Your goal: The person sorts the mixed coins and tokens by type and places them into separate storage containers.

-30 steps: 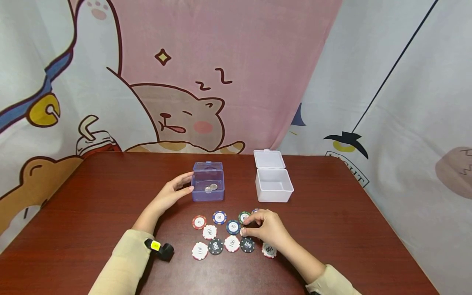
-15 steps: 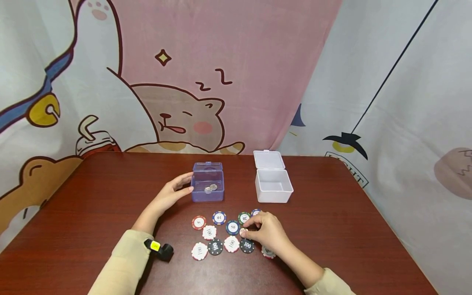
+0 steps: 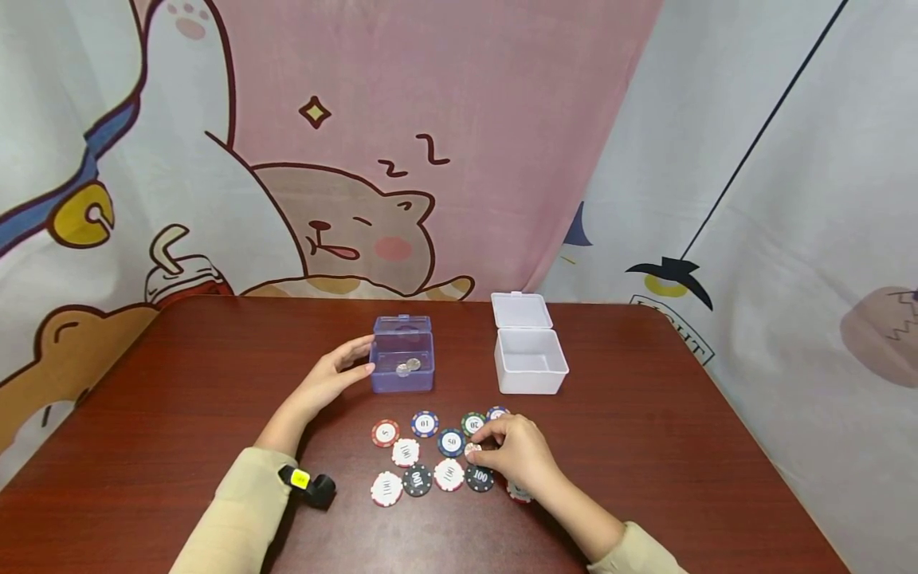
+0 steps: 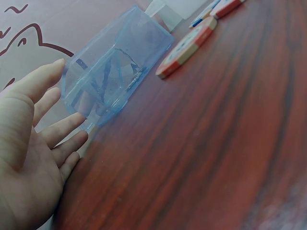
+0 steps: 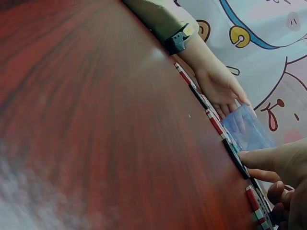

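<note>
My left hand [image 3: 331, 381] is beside the clear purple box [image 3: 402, 383], its extended fingers and thumb touching the left side. The box lid stands raised, and a few silvery coins [image 3: 409, 366] lie inside. In the left wrist view the fingers [image 4: 64, 132] are spread against the box wall [image 4: 120, 62]. My right hand [image 3: 522, 456] is low over a group of poker chips [image 3: 449, 475], with thumb and index finger closing round a small pale coin [image 3: 472, 450] among them. In the right wrist view the thumb [image 5: 259, 158] reaches down at the chips; the coin is hidden there.
A white box [image 3: 531, 381] with its lid raised stands right of the purple one. Several chips in red, blue, green, black and white lie in front of both boxes; one white chip [image 3: 519, 493] is partly under my right wrist. A printed curtain [image 3: 488, 159] hangs behind the table.
My right hand's fingertips have settled slightly lower and closer round the coin. My left hand stays at the purple box. The whole view has shifted very slightly.
</note>
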Demonstrator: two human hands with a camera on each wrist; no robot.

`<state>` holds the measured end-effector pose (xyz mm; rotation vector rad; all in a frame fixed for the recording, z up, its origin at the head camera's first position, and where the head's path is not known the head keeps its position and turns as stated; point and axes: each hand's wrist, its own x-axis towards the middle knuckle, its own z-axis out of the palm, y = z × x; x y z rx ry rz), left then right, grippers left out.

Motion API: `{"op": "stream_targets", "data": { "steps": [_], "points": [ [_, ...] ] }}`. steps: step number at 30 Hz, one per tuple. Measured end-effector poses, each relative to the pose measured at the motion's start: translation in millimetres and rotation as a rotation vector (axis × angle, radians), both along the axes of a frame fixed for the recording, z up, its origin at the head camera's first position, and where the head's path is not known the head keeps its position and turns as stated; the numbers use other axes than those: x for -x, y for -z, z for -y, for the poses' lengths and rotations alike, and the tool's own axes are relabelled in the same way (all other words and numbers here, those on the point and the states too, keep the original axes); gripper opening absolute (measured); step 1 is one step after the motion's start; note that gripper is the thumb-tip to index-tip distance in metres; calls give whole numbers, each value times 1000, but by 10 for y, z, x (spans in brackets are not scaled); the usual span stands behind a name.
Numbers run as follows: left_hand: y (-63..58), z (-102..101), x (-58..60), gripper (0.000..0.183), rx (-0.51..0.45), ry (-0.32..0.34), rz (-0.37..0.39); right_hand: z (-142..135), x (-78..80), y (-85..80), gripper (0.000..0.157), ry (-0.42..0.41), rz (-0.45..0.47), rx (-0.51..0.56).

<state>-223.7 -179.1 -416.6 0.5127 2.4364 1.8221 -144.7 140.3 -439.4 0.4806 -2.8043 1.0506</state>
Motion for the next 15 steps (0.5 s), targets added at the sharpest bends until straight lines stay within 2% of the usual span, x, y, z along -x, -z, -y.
{"op": "stream_targets", "data": {
  "steps": [15],
  "points": [
    [14,3,13,57,-4,7,-9,11,4,-17,17,-9,18,17]
  ]
}}
